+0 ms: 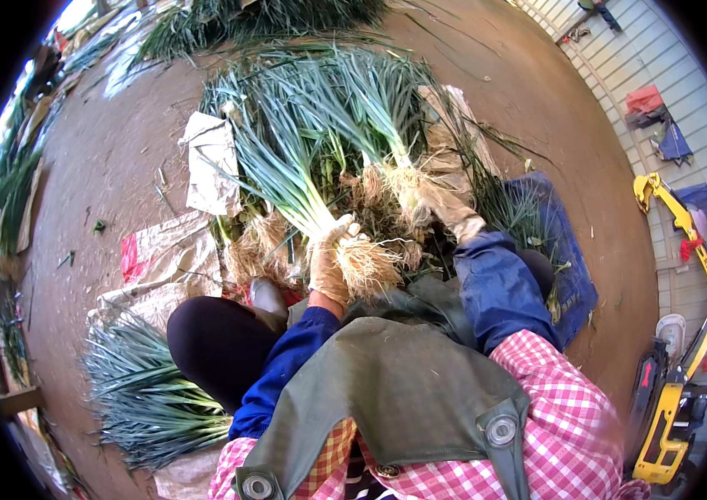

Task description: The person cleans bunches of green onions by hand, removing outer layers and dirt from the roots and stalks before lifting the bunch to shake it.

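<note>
My left hand (330, 262), in a soiled light glove, grips a bunch of green onions (311, 206) just above its pale, stringy roots; the leaves point up and away to the left. My right hand (453, 209), gloved and brownish, reaches to the roots of another green onion bunch (398, 147) on the pile; its fingers are blurred and partly hidden by roots, so its hold cannot be told. Beneath both lies a large heap of green onions (278, 94) with roots towards me. A finished-looking stack of green onions (147, 394) lies beside my left knee, roots inward.
A blue plastic sheet or crate (569, 275) with loose leaves lies right of my right knee. Woven sacks (213, 165) lie around the pile. More green onions (266, 22) lie beyond on the brown floor. A yellow mini excavator (666, 431) stands far right by a panelled wall.
</note>
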